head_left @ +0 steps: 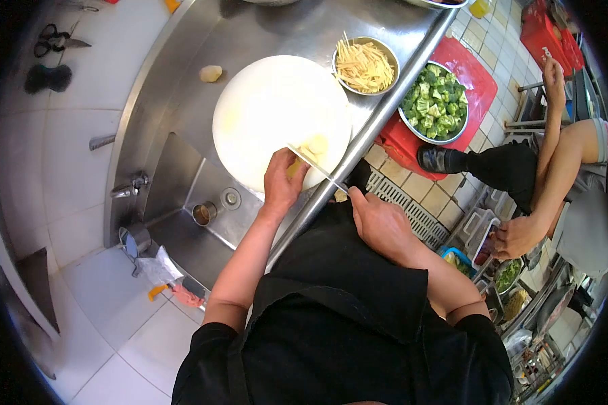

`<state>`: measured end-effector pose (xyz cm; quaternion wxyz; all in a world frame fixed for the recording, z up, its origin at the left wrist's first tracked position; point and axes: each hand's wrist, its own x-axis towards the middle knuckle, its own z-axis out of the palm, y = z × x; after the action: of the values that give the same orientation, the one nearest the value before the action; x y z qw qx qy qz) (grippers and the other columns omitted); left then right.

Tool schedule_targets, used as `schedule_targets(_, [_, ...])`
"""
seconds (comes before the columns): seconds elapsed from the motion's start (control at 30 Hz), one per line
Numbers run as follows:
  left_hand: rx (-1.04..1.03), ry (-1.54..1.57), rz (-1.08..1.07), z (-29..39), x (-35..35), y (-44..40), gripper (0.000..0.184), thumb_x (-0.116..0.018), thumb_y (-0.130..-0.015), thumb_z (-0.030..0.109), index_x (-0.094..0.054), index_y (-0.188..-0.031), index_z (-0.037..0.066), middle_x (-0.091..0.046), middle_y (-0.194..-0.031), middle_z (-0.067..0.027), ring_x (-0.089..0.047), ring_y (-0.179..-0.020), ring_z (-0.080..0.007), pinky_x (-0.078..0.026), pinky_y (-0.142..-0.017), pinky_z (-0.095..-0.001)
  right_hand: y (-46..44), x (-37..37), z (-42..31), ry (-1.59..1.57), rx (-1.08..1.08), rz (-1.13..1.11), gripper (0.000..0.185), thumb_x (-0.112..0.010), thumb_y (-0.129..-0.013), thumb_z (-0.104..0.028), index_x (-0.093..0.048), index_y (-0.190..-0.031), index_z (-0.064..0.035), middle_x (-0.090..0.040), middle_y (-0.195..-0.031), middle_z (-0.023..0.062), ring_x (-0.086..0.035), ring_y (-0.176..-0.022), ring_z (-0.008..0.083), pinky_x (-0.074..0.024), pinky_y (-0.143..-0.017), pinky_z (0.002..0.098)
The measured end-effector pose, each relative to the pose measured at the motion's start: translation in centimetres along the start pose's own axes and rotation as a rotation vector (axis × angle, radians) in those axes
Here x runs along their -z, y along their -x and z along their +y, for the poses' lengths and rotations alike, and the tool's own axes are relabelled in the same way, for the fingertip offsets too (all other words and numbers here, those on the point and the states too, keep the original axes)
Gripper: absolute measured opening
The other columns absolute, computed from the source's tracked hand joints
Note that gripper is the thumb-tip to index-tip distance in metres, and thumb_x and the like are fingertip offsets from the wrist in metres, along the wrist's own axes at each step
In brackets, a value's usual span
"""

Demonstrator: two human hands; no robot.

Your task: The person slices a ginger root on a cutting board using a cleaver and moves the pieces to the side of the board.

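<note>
Wears a black top (213, 388) with short, plain sleeves (478, 341), and over it a black apron (344, 334) with a strap (237, 368) on the left and a sharp-cornered flap (392, 290) at the front. Has bare forearms (248, 260), a bare left hand (282, 181) and a bare right hand (384, 226).

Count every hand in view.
4: left hand at the white board, right hand holding the knife, a co-worker's upper hand and lower hand at the picture's right.
</note>
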<state>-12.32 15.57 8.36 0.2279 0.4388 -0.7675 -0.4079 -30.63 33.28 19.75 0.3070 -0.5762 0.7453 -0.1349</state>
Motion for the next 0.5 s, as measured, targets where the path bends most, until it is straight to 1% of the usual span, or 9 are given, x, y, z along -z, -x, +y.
schedule_targets(0.1, [0.015,0.011,-0.012,-0.1,0.2,-0.1,0.041,-0.081,-0.096,0.015,-0.067,-0.129,-0.003,-0.067,-0.126,-0.0186,-0.071,-0.112,-0.0335,-0.06,-0.098,-0.0406,-0.2,-0.1,0.0,0.011,-0.015,-0.033,0.026,-0.058,-0.103,-0.017,-0.056,-0.128,-0.0074,-0.068,-0.091,0.0222,-0.074,-0.08,0.0434,-0.0597,-0.069,0.0547])
schedule_targets(0.17, [0.008,0.022,-0.02,-0.3,0.2,-0.2,0.04,-0.081,-0.095,0.014,-0.068,-0.128,-0.003,-0.067,-0.126,-0.0185,-0.072,-0.111,-0.0331,-0.06,-0.098,-0.0403,-0.5,-0.2,-0.1,0.023,0.001,-0.046,0.02,-0.056,-0.103,-0.015,-0.054,-0.121,-0.0065,-0.068,-0.088,0.0219,-0.074,-0.078,0.0426,-0.0597,-0.067,0.0537])
schedule_targets(0.2, [0.02,0.023,-0.028,-0.4,0.3,-0.3,0.039,-0.081,-0.095,0.014,-0.068,-0.127,-0.004,-0.067,-0.125,-0.0184,-0.072,-0.111,-0.0331,-0.06,-0.098,-0.0402,-0.6,-0.3,-0.2,0.022,-0.002,-0.049,0.02,-0.056,-0.103,-0.015,-0.054,-0.121,-0.0065,-0.068,-0.088,0.0219,-0.074,-0.078,0.0426,-0.0597,-0.067,0.0537])
schedule_targets(0.27, [0.034,0.024,-0.036,-0.6,0.5,-0.4,0.039,-0.082,-0.095,0.013,-0.068,-0.127,-0.004,-0.067,-0.125,-0.0184,-0.072,-0.111,-0.0331,-0.06,-0.098,-0.0401,-0.9,-0.4,-0.3,0.053,0.008,-0.039,0.014,-0.055,-0.102,-0.012,-0.052,-0.115,-0.0062,-0.068,-0.085,0.0207,-0.074,-0.075,0.0416,-0.0598,-0.064,0.0523])
schedule_targets(0.33, [0.069,0.059,-0.054,-0.9,0.6,-0.5,0.039,-0.083,-0.094,0.013,-0.068,-0.126,-0.004,-0.068,-0.125,-0.0185,-0.072,-0.111,-0.0328,-0.06,-0.098,-0.0399,-1.3,-0.4,-0.5,0.068,0.01,-0.038,0.013,-0.054,-0.102,-0.01,-0.052,-0.114,-0.0062,-0.068,-0.084,0.0198,-0.074,-0.074,0.0408,-0.0599,-0.063,0.0513])
schedule_targets(0.4, [0.06,0.071,-0.05,-0.9,0.5,-0.6,0.039,-0.083,-0.093,0.013,-0.068,-0.125,-0.004,-0.068,-0.125,-0.0187,-0.072,-0.111,-0.0327,-0.06,-0.098,-0.04,-1.6,-0.5,-0.6,0.085,0.013,-0.037,0.013,-0.053,-0.101,-0.009,-0.051,-0.113,-0.0062,-0.068,-0.082,0.0189,-0.074,-0.073,0.04,-0.0599,-0.062,0.0502])
schedule_targets(0.47, [0.051,0.083,-0.044,-0.9,0.4,-0.5,0.039,-0.083,-0.093,0.013,-0.069,-0.125,-0.004,-0.068,-0.126,-0.0188,-0.072,-0.111,-0.0327,-0.06,-0.099,-0.04,-2.0,-0.5,-0.8,0.061,-0.019,-0.07,0.012,-0.055,-0.105,-0.015,-0.051,-0.113,-0.0059,-0.068,-0.084,0.0213,-0.072,-0.076,0.0435,-0.0571,-0.066,0.0561])
schedule_targets(0.5, [0.065,0.114,-0.038,-0.9,0.3,-0.5,0.039,-0.084,-0.093,0.012,-0.069,-0.125,-0.004,-0.068,-0.126,-0.0187,-0.072,-0.111,-0.0324,-0.06,-0.099,-0.0399,-2.1,-0.5,-0.8,0.063,-0.018,-0.073,0.012,-0.055,-0.105,-0.015,-0.051,-0.113,-0.0059,-0.068,-0.084,0.0213,-0.072,-0.076,0.0435,-0.0571,-0.066,0.0561])
